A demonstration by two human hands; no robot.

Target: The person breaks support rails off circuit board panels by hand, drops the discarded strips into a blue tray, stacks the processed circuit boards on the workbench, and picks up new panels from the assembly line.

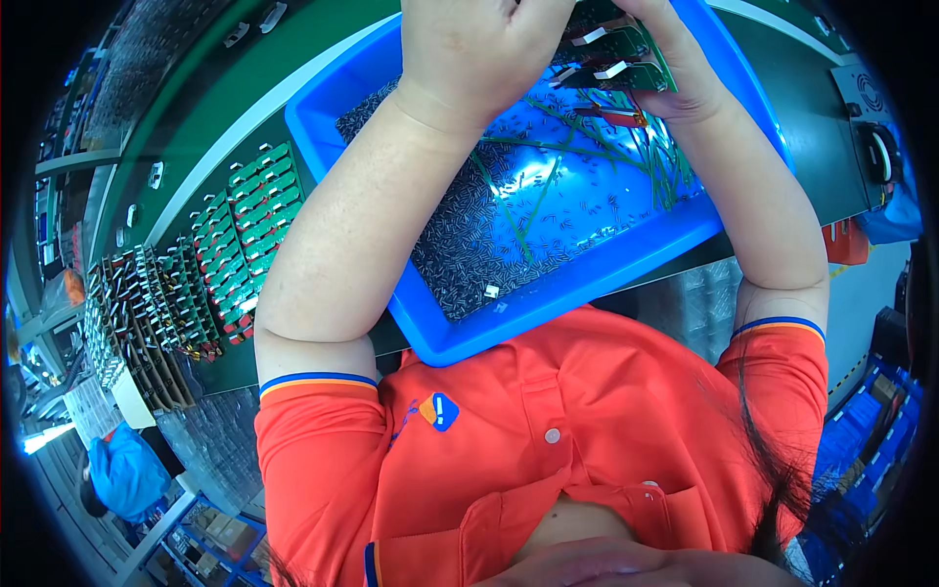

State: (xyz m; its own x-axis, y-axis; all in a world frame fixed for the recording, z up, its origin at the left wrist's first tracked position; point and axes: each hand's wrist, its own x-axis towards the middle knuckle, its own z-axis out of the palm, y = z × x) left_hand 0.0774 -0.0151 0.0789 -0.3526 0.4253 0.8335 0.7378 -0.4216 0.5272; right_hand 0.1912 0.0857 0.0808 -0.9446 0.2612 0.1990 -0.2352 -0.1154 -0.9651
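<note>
My right hand point(693, 83) is closed on the edge of a green circuit board point(657, 61) with white connectors, held over a blue plastic tray point(548, 321). Beside the board's left side is my left hand point(474, 54). Its fingers look curled, but the upper edge of the picture cuts them off, so what they hold is hidden. Inside the tray lie many small dark pin-like pieces point(460, 235), heaped toward the left. Thin green strips point(665, 176) gather at its right, under my right hand. A small white block point(492, 291) rests near the tray's front corner.
Rows of green circuit boards point(249, 225) stand on the dark green bench left of the tray. More boards stand edge-up point(147, 313) farther left. An orange-red bin point(845, 243) and a machine with a fan grille point(866, 93) are at the right.
</note>
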